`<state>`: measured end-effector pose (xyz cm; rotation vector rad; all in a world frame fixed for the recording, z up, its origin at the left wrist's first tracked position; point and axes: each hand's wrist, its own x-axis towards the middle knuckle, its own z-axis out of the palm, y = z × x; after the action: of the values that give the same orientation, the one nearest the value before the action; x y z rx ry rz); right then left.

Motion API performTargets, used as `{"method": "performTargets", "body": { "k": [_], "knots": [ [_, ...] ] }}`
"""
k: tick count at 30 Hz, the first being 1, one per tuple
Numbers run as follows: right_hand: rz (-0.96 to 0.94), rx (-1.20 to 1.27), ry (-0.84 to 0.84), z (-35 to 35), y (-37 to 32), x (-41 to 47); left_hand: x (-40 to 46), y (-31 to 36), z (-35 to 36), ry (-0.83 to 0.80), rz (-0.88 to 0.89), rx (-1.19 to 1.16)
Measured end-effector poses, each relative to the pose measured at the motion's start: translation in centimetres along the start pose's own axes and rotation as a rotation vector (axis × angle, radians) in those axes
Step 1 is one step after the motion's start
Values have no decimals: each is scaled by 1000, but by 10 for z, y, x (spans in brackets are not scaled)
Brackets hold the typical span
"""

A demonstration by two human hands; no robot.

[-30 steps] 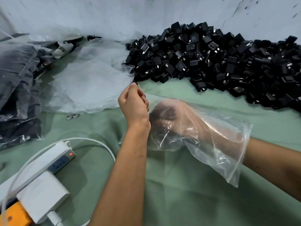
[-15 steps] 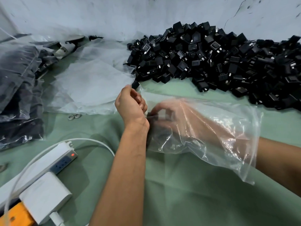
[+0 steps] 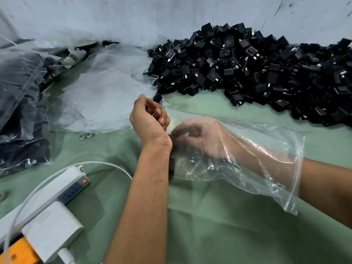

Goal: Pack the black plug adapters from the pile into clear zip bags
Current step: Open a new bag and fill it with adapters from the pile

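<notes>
A person's right hand [image 3: 198,138] is deep inside a clear zip bag [image 3: 266,168] lying on a green-covered counter [image 3: 219,225], its fingers curled around a black plug adapter [image 3: 172,138] near the bag's closed end. The left hand [image 3: 148,119], outside the bag, pinches the plastic at that same end. A large pile of black plug adapters [image 3: 257,73] sits along the counter's far edge, against the wall. A white power strip [image 3: 57,187] lies near the left edge.
</notes>
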<state>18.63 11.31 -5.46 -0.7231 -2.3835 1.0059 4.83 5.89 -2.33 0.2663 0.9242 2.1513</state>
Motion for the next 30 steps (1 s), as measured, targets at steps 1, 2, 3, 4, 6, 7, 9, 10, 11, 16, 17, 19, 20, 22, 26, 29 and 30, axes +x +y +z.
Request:
{"method": "performTargets", "body": {
  "k": [1,2,3,4,6,7,9,10,11,16,17,19,20,22,26,29,30],
  "knots": [
    [-7,-19,1,1,-1,1,0,0,0,-1,1,1],
    [-16,-36,3,-1,-1,2,0,-1,-1,-4,4,5],
    [-23,-52,2,0,-1,2,0,-2,-1,-12,5,14],
    [-28,-65,5,1,-1,1,1,-3,-1,-22,5,33],
    [-40,-2,-27,0,2,-4,0,-9,0,-46,16,127],
    [-23,91,-54,1,1,-7,-1,-13,1,-57,32,204],
    [11,193,-95,-4,1,-14,1,-21,1,-80,91,402],
    [76,215,-119,-15,5,-17,1,-25,1,-97,128,521],
    [145,223,-181,-27,6,-20,2,-28,1,-115,174,643],
    [306,388,-380,-108,24,-80,-3,-38,2,-197,381,1022],
    [342,389,-372,-123,28,-94,-4,-38,3,-205,396,1051],
    [448,292,-339,-151,36,-114,-6,-37,3,-202,408,1096],
    [521,231,-285,-163,37,-122,-9,-38,6,-199,416,1109],
    [637,19,-10,-179,45,-128,-22,-40,18,-199,429,1138],
    [579,-755,445,-182,62,-113,-77,-58,65,-371,482,1230],
    [609,-936,161,-176,73,-103,-119,-80,103,-515,511,1455],
    [608,-947,107,-175,75,-103,-129,-87,113,-560,492,1539]
  ]
}}
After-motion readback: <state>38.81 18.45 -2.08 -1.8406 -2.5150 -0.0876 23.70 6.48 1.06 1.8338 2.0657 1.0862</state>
